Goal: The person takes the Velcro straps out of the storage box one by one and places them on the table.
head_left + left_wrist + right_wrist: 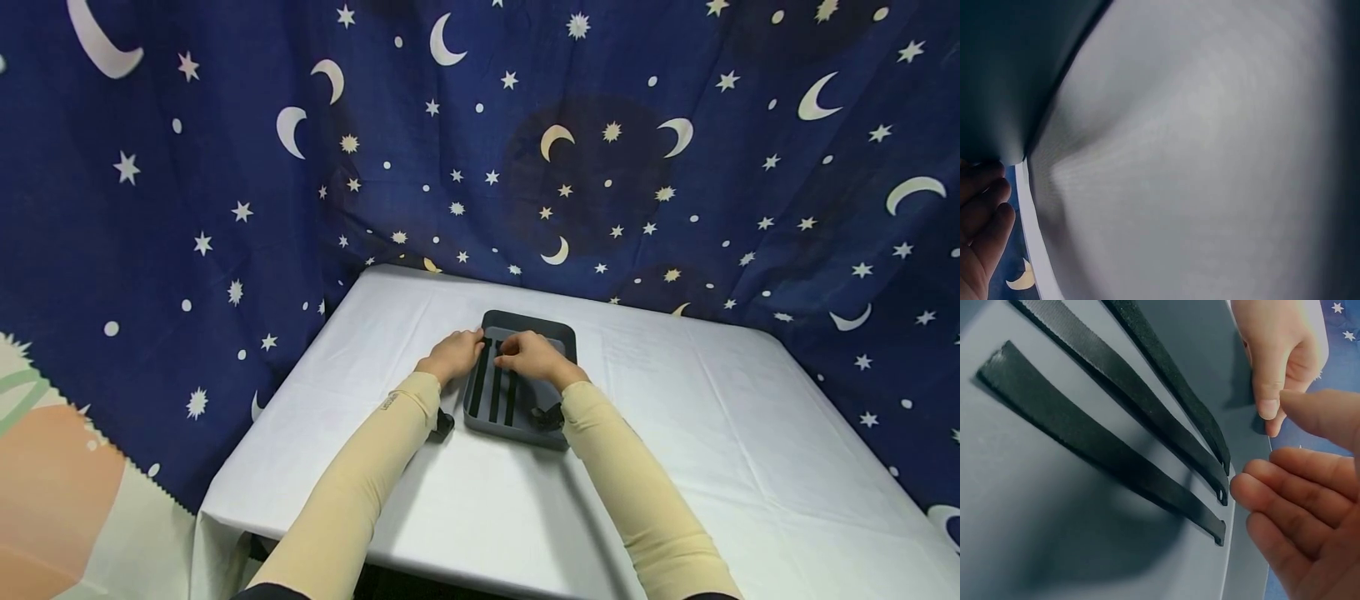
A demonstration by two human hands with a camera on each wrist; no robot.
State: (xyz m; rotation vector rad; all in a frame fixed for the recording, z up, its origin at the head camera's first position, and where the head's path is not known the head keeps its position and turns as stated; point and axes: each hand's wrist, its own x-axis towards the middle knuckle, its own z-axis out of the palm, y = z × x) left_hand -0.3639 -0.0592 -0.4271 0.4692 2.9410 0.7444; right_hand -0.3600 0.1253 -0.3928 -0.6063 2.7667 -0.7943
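Note:
A dark grey rectangular tray [517, 435] lies on the white table. Inside it, three flat black hook-and-loop straps [1097, 444] run side by side, each with a slotted narrow end. My left hand [454, 353] pinches the tray's left wall, thumb over the rim and fingers against the outside. Part of that hand shows in the left wrist view, beside the tray's outer wall [1010, 75]. Over the strap ends hovers my right hand [538, 358], its fingers loosely bent and holding nothing. In the right wrist view a gap separates its fingertips from the straps.
A white cloth covers the table [675, 433], which extends well to the right of the tray. Behind and to the left hangs a dark blue curtain [420, 125] with moons and stars. Black wrist cameras [442, 427] sit under the forearms.

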